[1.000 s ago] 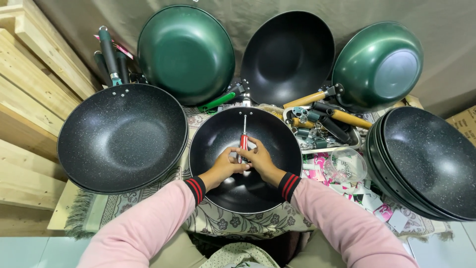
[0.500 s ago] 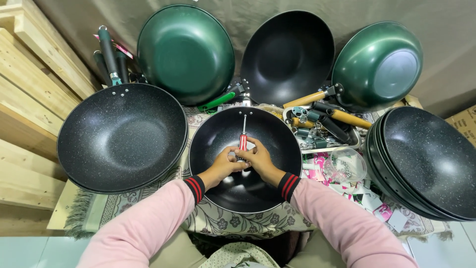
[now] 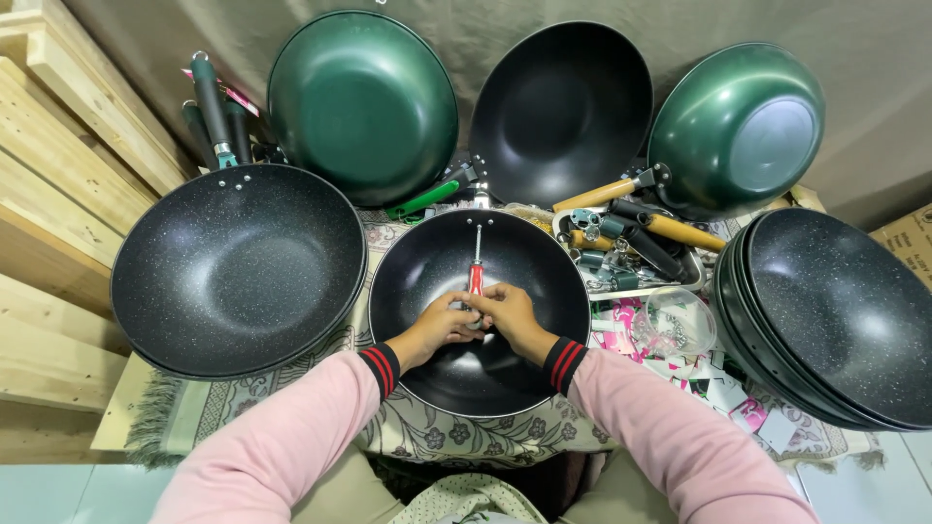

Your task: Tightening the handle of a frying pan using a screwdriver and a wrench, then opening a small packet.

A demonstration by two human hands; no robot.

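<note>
**A:** How are the hands placed?

**B:** Both reach forward into the middle black wok (image 3: 427, 378), pink sleeves with striped cuffs over its near rim. The left hand (image 3: 439, 326) and the right hand (image 3: 508, 315) meet at the wok's centre, fingers curled in and touching each other.

**A:** Clamped on anything?

**B:** Together they close round the red handle of a screwdriver (image 3: 476, 274). Its metal shaft points away from the person, tip up against the far wall of the wok near the rivets. Which hand takes more of the grip I cannot tell; the fingers overlap.

**A:** And the vessels around that wok?

**B:** Left of it, touching its rim, lies a larger speckled black wok (image 3: 233, 267), with a dark green handle at its far edge. Beyond the middle wok three more lean against the backdrop: a green wok (image 3: 364, 102), a black one (image 3: 563, 107) and a green one showing its base (image 3: 738, 131). To the right sits a stack of black woks (image 3: 835, 320), nested.

**A:** Anything holding small parts?

**B:** A white tray (image 3: 694, 277) just right of the middle wok holds wooden and dark loose handles. Nearer, a clear plastic bowl (image 3: 675, 325) holds small metal hardware, too small to tell apart.
</note>
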